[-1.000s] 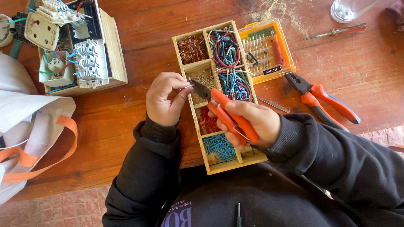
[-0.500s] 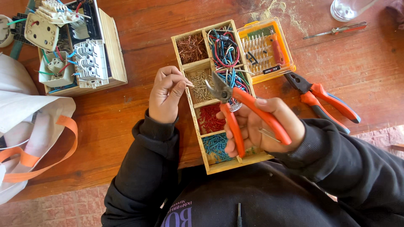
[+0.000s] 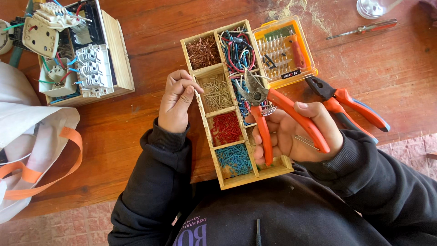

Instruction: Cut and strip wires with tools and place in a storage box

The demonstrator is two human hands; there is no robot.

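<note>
My right hand (image 3: 296, 134) grips orange-handled cutting pliers (image 3: 277, 111), handles spread, jaws pointing up-left over a wooden compartment tray (image 3: 207, 134). My left hand (image 3: 176, 100) rests at the tray's left wall, fingers pinched together beside the compartment of pale wire bits (image 3: 217, 92); whether something is between them I cannot tell. The tray also holds copper strands (image 3: 202, 51), coloured wires (image 3: 237, 50), red pieces (image 3: 226, 128) and blue pieces (image 3: 233, 159).
A yellow bit case (image 3: 284, 50) lies right of the tray, with second orange pliers (image 3: 353, 105) beside it. A screwdriver (image 3: 364, 28) lies far right. A wooden box of sockets (image 3: 77, 54) stands at left, a white bag with orange straps (image 3: 32, 146) below it.
My right hand turned the pliers upright and spread the handles wide. My left hand shifted slightly down along the tray's left wall, fingers still pinched.
</note>
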